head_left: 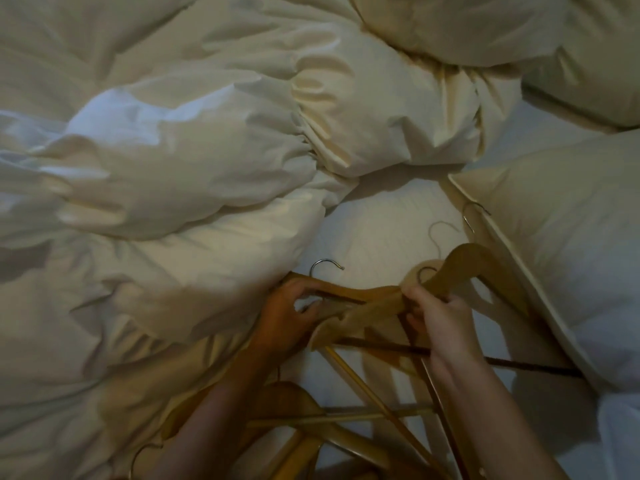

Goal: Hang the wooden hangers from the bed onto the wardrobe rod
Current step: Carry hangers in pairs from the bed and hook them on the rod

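Several wooden hangers with metal hooks lie tangled on the white bed sheet at the lower middle. My left hand grips the shoulder of one hanger near its silver hook. My right hand is closed around the necks of a few hangers that fan up to the right. More hangers lie below, partly hidden under my forearms. The wardrobe rod is out of view.
A crumpled cream duvet fills the left and top. Pillows sit at the right, one against the hangers' ends. Another pillow lies at the top right.
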